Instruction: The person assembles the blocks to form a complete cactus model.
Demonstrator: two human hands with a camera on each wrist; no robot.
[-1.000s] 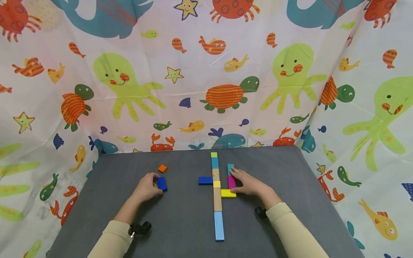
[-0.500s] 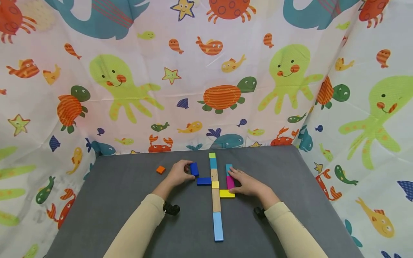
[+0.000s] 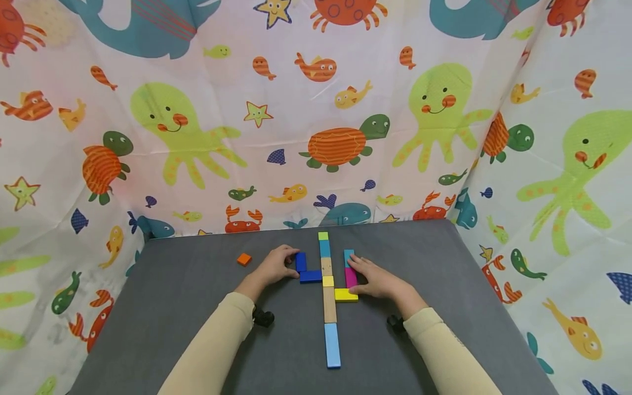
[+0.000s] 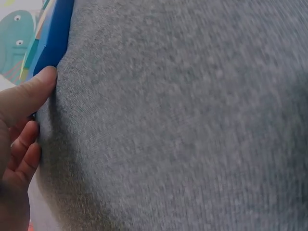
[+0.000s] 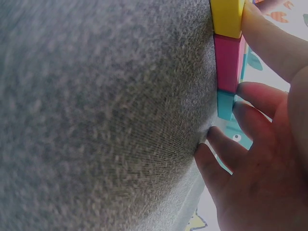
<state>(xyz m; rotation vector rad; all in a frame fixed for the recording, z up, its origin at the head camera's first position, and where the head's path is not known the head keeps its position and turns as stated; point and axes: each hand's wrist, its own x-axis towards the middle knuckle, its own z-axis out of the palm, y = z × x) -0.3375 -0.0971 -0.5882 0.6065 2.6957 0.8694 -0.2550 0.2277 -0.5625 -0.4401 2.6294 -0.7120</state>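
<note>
In the head view my left hand (image 3: pixel 272 267) pinches a dark blue block (image 3: pixel 300 261), which stands lengthwise at the left end of a sideways dark blue block (image 3: pixel 310 276). In the left wrist view my thumb (image 4: pixel 41 84) meets a blue block (image 4: pixel 55 36); the fingertips' contact is partly hidden. My right hand (image 3: pixel 382 280) lies beside a short column of a teal block (image 3: pixel 348 255) and a magenta block (image 3: pixel 350 277). Its fingertips touch this column, while its thumb touches the sideways yellow block (image 3: pixel 346 295) below. The right fingers look relaxed.
Between the hands runs a straight line of blocks, from a green one (image 3: pixel 323 236) at the far end through wooden blocks (image 3: pixel 329 306) to a light blue one (image 3: pixel 332 345). A loose orange block (image 3: pixel 244 259) lies left. A patterned sea-animal cloth (image 3: pixel 276 126) rises behind the grey table (image 3: pixel 187 307).
My left hand has carried the dark blue block rightward from near the orange block and straightened it against the sideways blue block. The right hand has stayed in place.
</note>
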